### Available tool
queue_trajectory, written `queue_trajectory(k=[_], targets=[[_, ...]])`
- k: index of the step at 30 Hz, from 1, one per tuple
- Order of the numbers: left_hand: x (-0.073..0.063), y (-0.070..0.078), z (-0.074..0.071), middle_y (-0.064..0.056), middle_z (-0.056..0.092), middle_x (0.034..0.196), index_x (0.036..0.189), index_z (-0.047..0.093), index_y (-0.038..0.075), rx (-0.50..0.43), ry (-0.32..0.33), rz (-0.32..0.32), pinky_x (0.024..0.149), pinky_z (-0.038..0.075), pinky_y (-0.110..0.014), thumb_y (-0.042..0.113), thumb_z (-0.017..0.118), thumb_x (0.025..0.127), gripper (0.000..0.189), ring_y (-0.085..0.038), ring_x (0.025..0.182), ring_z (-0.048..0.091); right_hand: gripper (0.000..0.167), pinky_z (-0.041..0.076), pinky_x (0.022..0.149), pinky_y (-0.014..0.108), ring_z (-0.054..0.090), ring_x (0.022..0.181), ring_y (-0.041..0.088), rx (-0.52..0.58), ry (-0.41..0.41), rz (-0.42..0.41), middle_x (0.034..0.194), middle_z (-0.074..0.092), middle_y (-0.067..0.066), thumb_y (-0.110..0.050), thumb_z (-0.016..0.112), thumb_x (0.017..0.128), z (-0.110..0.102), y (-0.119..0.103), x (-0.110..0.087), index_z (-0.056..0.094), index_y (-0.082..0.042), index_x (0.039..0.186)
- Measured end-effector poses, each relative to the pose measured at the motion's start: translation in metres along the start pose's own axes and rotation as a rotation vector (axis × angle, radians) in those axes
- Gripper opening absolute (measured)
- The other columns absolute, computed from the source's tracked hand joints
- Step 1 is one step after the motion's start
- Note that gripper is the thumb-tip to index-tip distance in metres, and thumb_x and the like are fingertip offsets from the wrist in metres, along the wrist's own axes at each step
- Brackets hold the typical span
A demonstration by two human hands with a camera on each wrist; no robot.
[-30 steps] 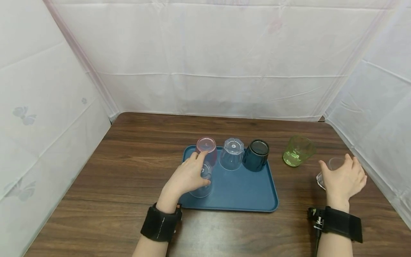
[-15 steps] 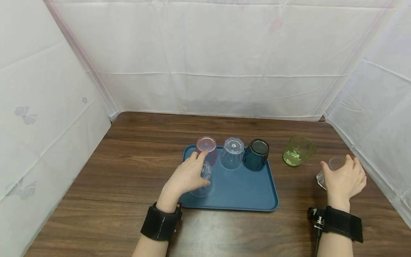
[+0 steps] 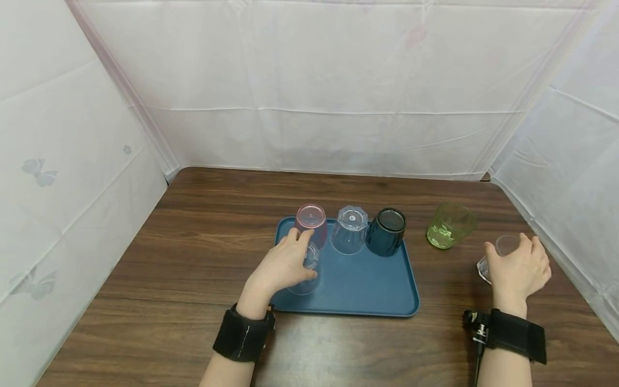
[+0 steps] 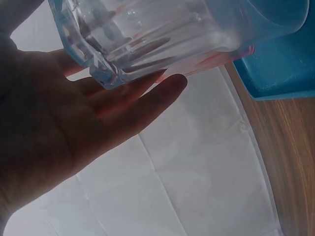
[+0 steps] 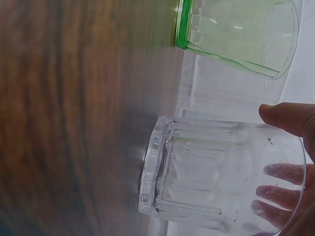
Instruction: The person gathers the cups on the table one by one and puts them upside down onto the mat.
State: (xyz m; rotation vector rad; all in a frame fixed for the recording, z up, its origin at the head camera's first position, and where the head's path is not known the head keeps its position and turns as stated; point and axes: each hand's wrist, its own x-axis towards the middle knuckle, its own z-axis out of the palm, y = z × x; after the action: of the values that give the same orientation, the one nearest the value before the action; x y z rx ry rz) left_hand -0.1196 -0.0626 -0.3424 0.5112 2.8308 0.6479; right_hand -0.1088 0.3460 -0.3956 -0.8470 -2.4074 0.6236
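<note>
My left hand (image 3: 280, 263) reaches around an upside-down clear glass (image 3: 309, 274) at the left of the blue tray (image 3: 365, 290). In the left wrist view, its fingers (image 4: 142, 105) lie fairly straight beside this glass, the palm apart from its base. At the far right, my right hand (image 3: 519, 269) is around the rim of an upright clear glass (image 5: 206, 172) standing on the table. Its thumb (image 5: 283, 117) is just off the glass on one side, while the other fingers show through the wall. Contact of either hand is hard to tell.
Upside down along the tray's back are a pink glass (image 3: 311, 217), a clear faceted glass (image 3: 350, 231) and a dark teal glass (image 3: 386, 234). An upright green glass (image 3: 450, 226) stands between tray and right hand. White cloth (image 3: 309, 91) walls off the table's back and sides.
</note>
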Motion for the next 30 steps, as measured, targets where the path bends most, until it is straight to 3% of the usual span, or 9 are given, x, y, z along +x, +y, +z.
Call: queue_trajectory(k=[8,20,30], targets=[[-0.001,-0.0001,0.0005,-0.017,0.044,0.123,0.138,0.035,0.006,0.005,0.001,0.019,0.085,0.045,-0.044,0.024,0.078,0.07,0.082,-0.029,0.107,0.049,0.066,0.014,0.103,0.057,0.024,0.131,0.041,-0.006,0.002,0.01,0.146,0.026,0.019,-0.03,0.062,0.082,-0.0011,0.0011,0.0009,0.037,-0.001,0.136],[0.0008,0.0004,0.0006,-0.015,0.046,0.119,0.137,0.036,0.006,0.008,-0.004,0.008,0.08,0.046,-0.041,0.034,0.076,0.072,0.081,-0.026,0.101,0.05,0.069,0.011,0.094,0.061,0.024,0.128,0.046,-0.049,-0.046,0.042,0.147,0.024,0.018,-0.036,0.059,0.083,-0.0025,0.0007,0.0037,0.036,-0.001,0.137],[0.0002,0.0003,0.0007,-0.013,0.048,0.114,0.131,0.044,0.005,0.011,0.004,0.011,0.08,0.046,-0.04,0.036,0.07,0.077,0.068,-0.023,0.098,0.05,0.064,0.01,0.094,0.063,0.027,0.12,0.05,-0.049,-0.012,0.064,0.136,0.038,0.026,-0.038,0.057,0.081,-0.0014,-0.0001,0.0032,0.043,-0.004,0.133]])
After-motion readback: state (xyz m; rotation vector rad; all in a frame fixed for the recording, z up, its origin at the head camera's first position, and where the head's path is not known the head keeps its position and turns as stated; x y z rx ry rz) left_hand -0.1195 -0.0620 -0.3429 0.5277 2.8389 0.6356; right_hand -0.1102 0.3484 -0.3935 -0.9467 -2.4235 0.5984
